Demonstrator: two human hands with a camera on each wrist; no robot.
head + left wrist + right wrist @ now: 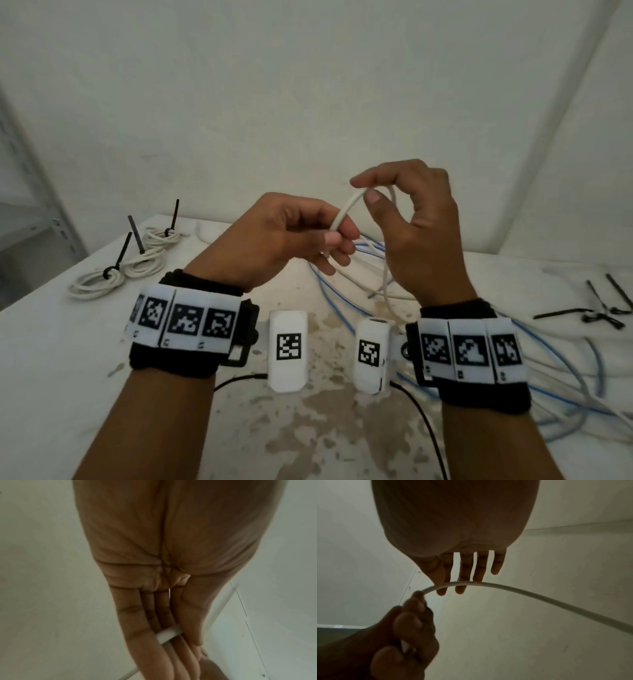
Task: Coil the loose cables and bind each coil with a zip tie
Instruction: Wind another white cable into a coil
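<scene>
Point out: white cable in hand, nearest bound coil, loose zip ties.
white cable (346,209), head view, on the arc between the two hands.
nearest bound coil (94,283), head view, on its looped strands, table's left.
loose zip ties (597,313), head view, on the black cluster's middle, table's right.

A bare storeroom or workshop: white walls, metal shelving, stained worktable

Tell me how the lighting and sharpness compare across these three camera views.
Head view: evenly lit, edges bowed, the white cable sharp between left hand and right hand. Left wrist view: dim, palm soft. Right wrist view: backlit, hand nearly silhouetted.
</scene>
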